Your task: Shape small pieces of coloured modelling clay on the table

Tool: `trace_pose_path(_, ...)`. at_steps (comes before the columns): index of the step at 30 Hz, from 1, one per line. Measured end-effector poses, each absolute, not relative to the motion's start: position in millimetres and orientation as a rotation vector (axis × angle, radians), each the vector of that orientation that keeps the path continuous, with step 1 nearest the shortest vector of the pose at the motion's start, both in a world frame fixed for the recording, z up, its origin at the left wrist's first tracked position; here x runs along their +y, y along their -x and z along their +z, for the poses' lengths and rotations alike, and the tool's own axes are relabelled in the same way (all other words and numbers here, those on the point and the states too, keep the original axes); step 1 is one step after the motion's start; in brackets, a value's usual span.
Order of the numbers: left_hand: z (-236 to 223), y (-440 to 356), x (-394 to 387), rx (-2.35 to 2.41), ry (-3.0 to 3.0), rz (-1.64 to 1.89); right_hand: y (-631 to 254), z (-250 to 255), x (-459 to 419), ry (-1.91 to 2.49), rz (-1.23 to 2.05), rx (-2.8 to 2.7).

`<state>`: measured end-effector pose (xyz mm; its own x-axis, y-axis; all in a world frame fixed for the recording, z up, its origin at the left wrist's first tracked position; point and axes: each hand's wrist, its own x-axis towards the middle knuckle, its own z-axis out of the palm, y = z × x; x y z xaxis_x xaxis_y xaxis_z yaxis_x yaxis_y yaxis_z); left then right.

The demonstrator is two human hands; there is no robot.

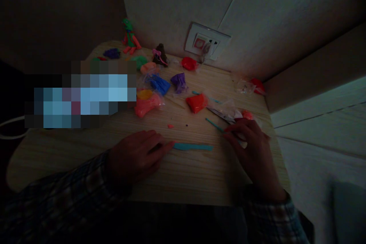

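Observation:
A flat strip of blue modelling clay (193,147) lies crosswise on the wooden table. My left hand (140,154) rests at its left end, fingers curled and the thumb and index tips closed on it. My right hand (251,146) pinches the end of a thin teal modelling tool (214,124), which points up and left just above the tabletop. Beyond that hand lie scissors (220,114), their handles partly hidden by it. A tiny pink clay bit (170,126) sits beyond the strip.
Bags of red clay (196,103), pink clay (147,104), blue clay (159,84) and purple clay (179,83) lie across the table (183,187). A green-and-orange clay figure (130,38) and a brown figure (160,55) stand near the wall by a socket (207,42). A blurred-out patch covers the left.

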<state>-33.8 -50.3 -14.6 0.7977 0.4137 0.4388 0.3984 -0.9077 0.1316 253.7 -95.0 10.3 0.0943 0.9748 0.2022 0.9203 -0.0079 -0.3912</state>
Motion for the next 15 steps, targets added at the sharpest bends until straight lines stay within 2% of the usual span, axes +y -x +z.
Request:
trace_pose_path(4,-17,34,-50,0.669,-2.958,0.703,-213,12,-99,1.745,0.524,-2.051)
trace_pose_path(7,-18,33,-50,0.674,-2.973,0.758,-194,10,-99,1.699,0.654,-1.993)
trace_pose_path(15,-13,37,-57,0.577,-3.024,0.744,-186,2,-91,1.676,0.619,-2.009)
